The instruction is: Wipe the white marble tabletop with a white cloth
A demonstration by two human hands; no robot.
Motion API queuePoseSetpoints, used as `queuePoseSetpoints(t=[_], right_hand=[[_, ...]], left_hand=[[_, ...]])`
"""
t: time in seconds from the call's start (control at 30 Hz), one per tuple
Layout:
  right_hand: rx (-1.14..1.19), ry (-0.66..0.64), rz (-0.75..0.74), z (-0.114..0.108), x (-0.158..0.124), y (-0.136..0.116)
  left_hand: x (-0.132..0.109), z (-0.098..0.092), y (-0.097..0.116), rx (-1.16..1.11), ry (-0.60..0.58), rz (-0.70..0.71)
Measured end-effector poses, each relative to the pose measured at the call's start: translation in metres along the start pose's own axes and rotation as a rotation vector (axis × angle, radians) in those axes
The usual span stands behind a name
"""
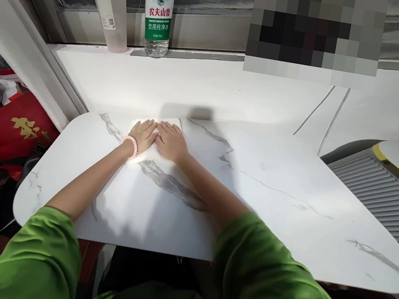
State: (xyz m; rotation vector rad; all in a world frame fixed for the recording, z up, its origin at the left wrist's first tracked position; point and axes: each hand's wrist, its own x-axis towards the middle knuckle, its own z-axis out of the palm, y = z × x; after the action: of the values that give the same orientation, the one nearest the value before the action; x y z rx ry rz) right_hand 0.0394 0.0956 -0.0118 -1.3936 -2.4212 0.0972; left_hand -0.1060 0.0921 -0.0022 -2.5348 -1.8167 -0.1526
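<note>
Both my hands lie palm down near the back edge of a white marbled table point(274, 203). My left hand point(142, 136) is flat with its fingers stretched toward the wall, and a pink coiled band point(130, 147) circles that wrist. Just right of it, my right hand point(171, 141) also rests flat, fingers stretched out. The two hands are side by side, with thumbs and index fingers close together at the middle. Neither hand holds anything. Green sleeves cover my upper arms.
On the window ledge behind the table stand a clear plastic cup point(110, 7) and a labelled water bottle point(157, 10). A red bag point(7, 130) sits at the left, beside a pale post. Grey ribbed steps point(372, 188) lie to the right. A blurred patch covers the upper right.
</note>
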Motion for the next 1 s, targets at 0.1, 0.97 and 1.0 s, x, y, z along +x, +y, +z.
queuePoseSetpoints(t=[0.1,0.97,1.0], right_hand=[[-0.034,0.044,-0.033,-0.002,-0.039,-0.014],[-0.023,0.061,-0.113,0.011,-0.039,-0.068],[-0.026,0.054,-0.137,0.014,-0.024,-0.063]], left_hand=[[-0.039,-0.007,0.021,0.023,-0.026,0.001],[-0.092,-0.016,-0.005,-0.056,-0.039,-0.197],[-0.080,-0.016,-0.012,-0.058,-0.036,-0.218]])
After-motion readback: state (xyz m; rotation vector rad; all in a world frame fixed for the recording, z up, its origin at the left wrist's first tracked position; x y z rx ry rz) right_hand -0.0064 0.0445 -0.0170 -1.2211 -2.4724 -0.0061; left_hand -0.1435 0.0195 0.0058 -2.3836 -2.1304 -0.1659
